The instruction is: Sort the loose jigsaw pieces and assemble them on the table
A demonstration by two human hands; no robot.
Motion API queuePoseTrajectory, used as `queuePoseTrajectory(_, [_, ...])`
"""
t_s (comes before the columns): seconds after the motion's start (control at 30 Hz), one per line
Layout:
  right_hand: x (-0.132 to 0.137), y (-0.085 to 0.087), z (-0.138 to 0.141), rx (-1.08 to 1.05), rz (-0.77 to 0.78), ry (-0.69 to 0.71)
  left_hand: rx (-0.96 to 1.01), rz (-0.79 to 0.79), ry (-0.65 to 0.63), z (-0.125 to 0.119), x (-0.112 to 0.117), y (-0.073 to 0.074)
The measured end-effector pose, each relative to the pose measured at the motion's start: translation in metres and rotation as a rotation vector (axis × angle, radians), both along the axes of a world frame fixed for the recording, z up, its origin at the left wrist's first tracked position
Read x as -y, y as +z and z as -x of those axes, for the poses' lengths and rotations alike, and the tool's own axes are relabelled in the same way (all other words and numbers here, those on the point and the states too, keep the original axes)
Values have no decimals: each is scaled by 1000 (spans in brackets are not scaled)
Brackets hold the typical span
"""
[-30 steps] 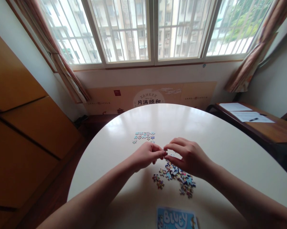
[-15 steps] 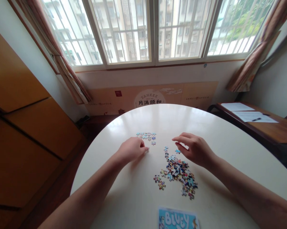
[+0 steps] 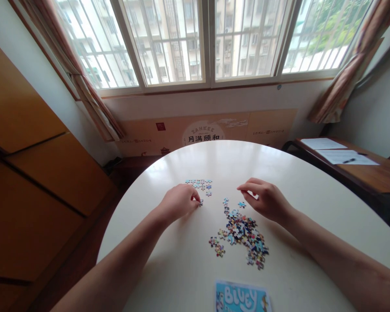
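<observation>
My left hand [image 3: 181,200] is closed in a pinch on a small jigsaw piece [image 3: 201,202] at the tabletop, left of centre. Just beyond it lie rows of mostly pale blue jigsaw pieces [image 3: 198,184], partly behind my hand, with a single piece [image 3: 208,193] below their right end. My right hand [image 3: 264,197] hovers over the table, thumb and fingertips drawn together, and nothing shows between them. Beneath it is a loose blue piece [image 3: 242,204]. A heap of mixed jigsaw pieces [image 3: 245,232] spreads between my forearms.
A blue box or card lettered "Bluey" [image 3: 243,297] lies at the near edge of view on the round white table [image 3: 169,277]. To the right, a wooden side table [image 3: 386,177] carries paper sheets [image 3: 347,157] and a dark pen. Wooden cabinets [image 3: 29,208] stand left.
My right thumb has moved up towards the fingertips, closing the gap between them. The left hand has shifted slightly, and more of its jigsaw piece shows.
</observation>
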State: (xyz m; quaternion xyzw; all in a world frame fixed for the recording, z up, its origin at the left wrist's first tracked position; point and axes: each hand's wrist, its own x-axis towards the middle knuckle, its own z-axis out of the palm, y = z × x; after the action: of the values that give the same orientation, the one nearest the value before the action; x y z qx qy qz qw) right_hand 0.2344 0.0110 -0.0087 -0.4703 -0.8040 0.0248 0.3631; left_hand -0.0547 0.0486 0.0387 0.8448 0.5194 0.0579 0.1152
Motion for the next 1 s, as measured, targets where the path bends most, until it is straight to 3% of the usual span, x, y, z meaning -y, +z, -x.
queuePoseTrajectory(0.4, [-1, -2, -1, -28, 33, -9, 52, -116, 50, 0, -10, -19])
queuePoseTrajectory(1.0, [-2, -5, -1, -41, 53, 2, 113, -128, 63, -3, -11, -22])
